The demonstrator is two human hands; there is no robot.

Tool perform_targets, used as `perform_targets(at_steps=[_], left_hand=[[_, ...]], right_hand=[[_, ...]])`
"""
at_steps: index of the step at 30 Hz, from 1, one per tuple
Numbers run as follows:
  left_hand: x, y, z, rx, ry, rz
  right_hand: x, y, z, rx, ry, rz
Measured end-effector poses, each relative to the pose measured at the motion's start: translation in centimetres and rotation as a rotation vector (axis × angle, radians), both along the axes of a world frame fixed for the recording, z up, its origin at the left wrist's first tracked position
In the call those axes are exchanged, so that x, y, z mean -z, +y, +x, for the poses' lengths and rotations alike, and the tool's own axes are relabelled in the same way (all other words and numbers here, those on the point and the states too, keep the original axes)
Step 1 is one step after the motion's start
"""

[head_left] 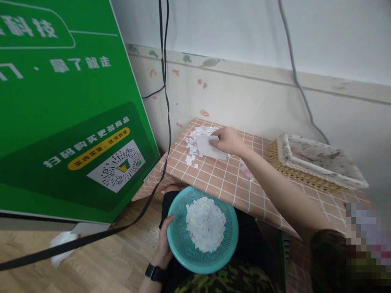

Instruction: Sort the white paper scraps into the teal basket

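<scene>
Right hand (227, 140): It holds a flat white card (210, 148). The thumb is on top and the fingers bend around the far edge. That looks like a good way to grip a thin, flat thing.
White card: It is over the table, next to the loose paper bits (193, 145). It hides some of them. I cannot tell if its low edge touches the cloth.
Loose paper bits: Most are in a messy bunch near the far corner of the table. A few lie apart, closer to the near edge.
Left hand (165, 238): It holds the left rim of the green bowl (232, 240). Maybe this is so the bowl does not tip. Most of the fingers are hidden.
Green bowl: It seems to sit on the person's lap, just by the table edge, which puts it close to both hands. Its high sides help keep the bits in.
Paper heap (205, 224): It is piled up in the middle of the bowl.
Checked tablecloth (220, 177): It covers the table.
Pink packet (246, 171): It lies by the right arm, partly hidden.
Woven basket (285, 169): It is by the wall, away from the bits, perhaps to leave room for the arm.
</scene>
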State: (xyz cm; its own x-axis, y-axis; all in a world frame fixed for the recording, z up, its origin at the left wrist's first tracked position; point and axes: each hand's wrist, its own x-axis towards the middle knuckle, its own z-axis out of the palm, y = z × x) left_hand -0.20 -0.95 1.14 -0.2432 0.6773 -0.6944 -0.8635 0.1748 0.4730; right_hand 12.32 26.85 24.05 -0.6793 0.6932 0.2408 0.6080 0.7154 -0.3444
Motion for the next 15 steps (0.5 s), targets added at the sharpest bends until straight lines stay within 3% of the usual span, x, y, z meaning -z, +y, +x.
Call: perform_targets(at_steps=[4, 15], left_hand=[[0.0, 0.0, 0.0, -0.010, -0.006, 0.017], [0.2, 0.1, -0.1, -0.024, 0.014, -0.022]], right_hand=[[0.3, 0.3, 0.2, -0.056, -0.004, 0.010], [0.0, 0.5, 1.7, -0.231, 0.033, -0.172]])
